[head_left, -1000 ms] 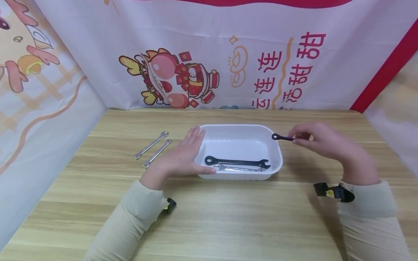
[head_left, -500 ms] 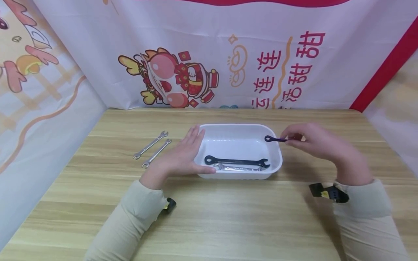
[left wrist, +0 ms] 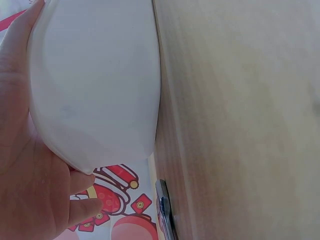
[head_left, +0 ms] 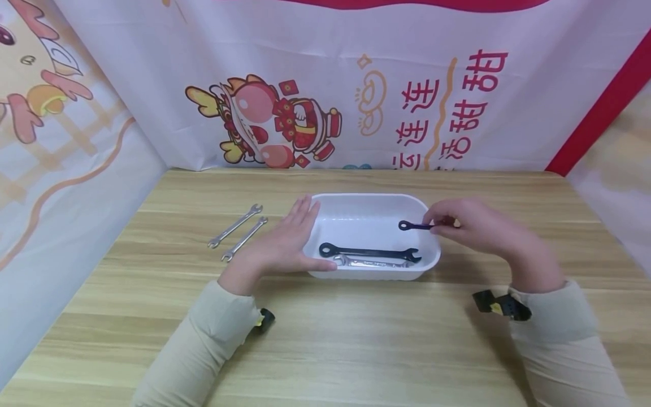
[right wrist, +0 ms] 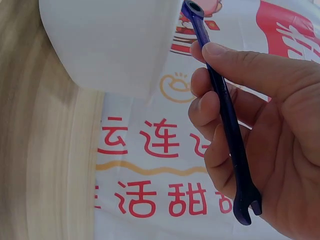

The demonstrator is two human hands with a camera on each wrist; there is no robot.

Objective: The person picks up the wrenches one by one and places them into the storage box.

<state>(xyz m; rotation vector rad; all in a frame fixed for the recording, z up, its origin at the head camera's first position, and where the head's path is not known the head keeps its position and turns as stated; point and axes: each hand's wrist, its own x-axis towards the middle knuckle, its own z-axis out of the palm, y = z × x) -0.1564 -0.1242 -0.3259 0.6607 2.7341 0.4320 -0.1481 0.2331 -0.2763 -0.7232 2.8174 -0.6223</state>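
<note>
My right hand (head_left: pixel 475 229) pinches a small dark combination wrench (right wrist: pixel 223 100) between thumb and fingers. Its ring end (head_left: pixel 404 225) points left, over the right part of a white plastic basin (head_left: pixel 366 198). In the right wrist view the open jaw end hangs down by the palm. My left hand (head_left: pixel 282 243) rests spread on the basin's left end, thumb along the near rim and straight fingers toward the far corner. Inside, along the near wall, lie a larger black combination wrench (head_left: pixel 368 252) and a silver wrench (head_left: pixel 373 263), partly hidden by the rim.
Two silver open-ended wrenches (head_left: pixel 235 226) lie side by side on the wooden table (head_left: pixel 356 339), left of the basin. A printed cloth (head_left: pixel 356 85) hangs behind the table's far edge, and another covers the left side.
My right hand has moved left and slightly toward me, bringing the small dark wrench from beyond the right rim to over the basin. The left hand has stayed in place.
</note>
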